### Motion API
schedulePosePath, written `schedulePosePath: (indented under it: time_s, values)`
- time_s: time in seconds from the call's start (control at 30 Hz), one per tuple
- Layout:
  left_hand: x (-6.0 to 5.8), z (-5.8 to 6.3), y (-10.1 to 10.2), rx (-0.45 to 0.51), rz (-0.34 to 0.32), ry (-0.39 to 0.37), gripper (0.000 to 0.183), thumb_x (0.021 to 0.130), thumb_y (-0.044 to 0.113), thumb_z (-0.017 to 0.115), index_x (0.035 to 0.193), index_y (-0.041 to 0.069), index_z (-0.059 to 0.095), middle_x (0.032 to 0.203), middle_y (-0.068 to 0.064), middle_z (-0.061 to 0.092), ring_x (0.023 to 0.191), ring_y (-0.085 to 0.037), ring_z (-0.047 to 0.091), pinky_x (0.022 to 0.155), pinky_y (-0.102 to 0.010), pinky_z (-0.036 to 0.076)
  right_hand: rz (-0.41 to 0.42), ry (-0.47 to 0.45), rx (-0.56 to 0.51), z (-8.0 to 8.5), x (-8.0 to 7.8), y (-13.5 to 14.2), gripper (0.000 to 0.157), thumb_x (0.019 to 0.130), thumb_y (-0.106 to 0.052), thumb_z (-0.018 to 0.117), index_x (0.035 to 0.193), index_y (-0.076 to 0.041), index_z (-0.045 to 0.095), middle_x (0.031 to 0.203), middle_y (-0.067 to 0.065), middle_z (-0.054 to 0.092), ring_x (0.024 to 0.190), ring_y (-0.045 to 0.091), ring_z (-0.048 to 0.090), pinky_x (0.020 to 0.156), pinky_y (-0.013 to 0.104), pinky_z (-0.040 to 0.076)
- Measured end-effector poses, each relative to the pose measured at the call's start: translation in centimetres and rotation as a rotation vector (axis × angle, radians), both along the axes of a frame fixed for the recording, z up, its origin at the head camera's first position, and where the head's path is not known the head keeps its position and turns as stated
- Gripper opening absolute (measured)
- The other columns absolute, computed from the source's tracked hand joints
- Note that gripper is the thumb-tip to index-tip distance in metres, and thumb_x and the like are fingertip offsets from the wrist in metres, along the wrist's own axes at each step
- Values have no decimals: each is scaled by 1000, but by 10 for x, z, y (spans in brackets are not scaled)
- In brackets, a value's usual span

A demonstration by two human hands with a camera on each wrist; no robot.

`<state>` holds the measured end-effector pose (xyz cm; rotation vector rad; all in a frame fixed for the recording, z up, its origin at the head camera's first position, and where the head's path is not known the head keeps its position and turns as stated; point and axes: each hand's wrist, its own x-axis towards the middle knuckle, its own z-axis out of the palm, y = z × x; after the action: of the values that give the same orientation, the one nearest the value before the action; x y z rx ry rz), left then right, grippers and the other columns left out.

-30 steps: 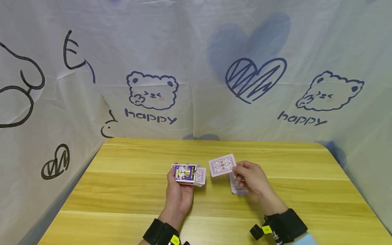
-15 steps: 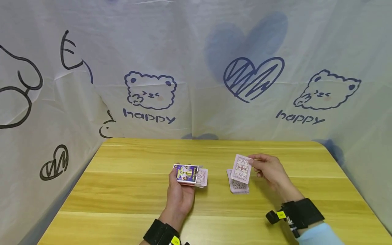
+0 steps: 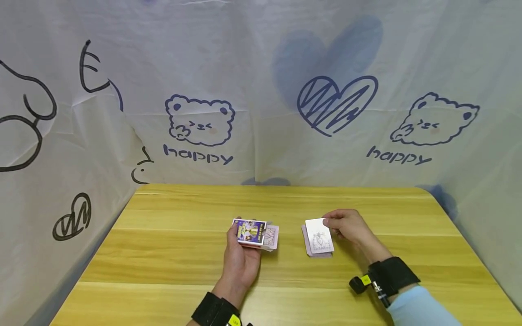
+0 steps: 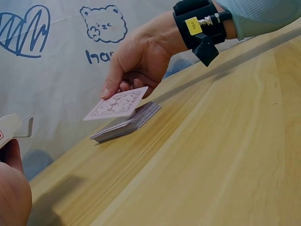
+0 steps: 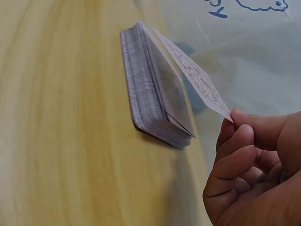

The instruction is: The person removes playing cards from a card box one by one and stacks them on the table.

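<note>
My left hand (image 3: 241, 262) grips a purple-fronted playing card box (image 3: 249, 232), its thumb along the near left side. Out of the box's right end stick patterned cards (image 3: 271, 237). My right hand (image 3: 350, 226) pinches one playing card (image 3: 320, 240) by its corner between thumb and forefinger. That card's patterned back faces up, bright with glare in the head view. Right under it on the table lies a stack of cards (image 5: 141, 80), mostly covered from above. In the right wrist view a gap shows between the pinched card and the stack.
The wood-grain table (image 3: 163, 262) ends at a white cloth (image 3: 261, 149) with drawn bears and hearts, which also hangs along both sides. Black straps with small cameras (image 3: 359, 284) sit on both wrists.
The right hand has brought the card from the left of the stack to over it, turning it, and lowered it closer. The left hand with the box has shifted slightly right.
</note>
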<state>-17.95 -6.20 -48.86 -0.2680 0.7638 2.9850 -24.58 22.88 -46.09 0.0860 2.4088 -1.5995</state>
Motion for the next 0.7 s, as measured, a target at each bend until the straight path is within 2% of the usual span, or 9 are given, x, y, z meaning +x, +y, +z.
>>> schedulePosePath:
  time_s: [0.27,0.4,0.57,0.7]
  values:
    - [1,1,1,17,-12,6,58,103,40,38,154,22,17,157,-14,20,136,-23,36,111,-34,39,-24,1,39,-7,-2,-9,23,89,-17,67,104,0,68,72,4,56,64,18,49,53,27,43]
    - [1,1,1,5,-14,-3,58,104,41,37,154,22,15,157,-14,20,136,-23,35,111,-34,39,-39,1,56,-11,-2,-12,21,89,-16,67,103,0,68,80,7,59,67,19,50,55,28,44]
    - [1,2,1,7,-13,-4,56,104,40,34,154,22,16,157,-14,19,136,-23,35,112,-34,39,-46,14,128,-15,-3,-14,21,89,-18,67,103,-3,68,95,10,64,75,21,52,58,28,47]
    - [1,2,1,8,-11,-2,55,105,40,33,154,21,16,158,-14,19,136,-22,34,112,-34,38,-50,46,184,-17,-3,-15,19,88,-18,67,100,-3,69,96,11,65,76,21,52,57,28,47]
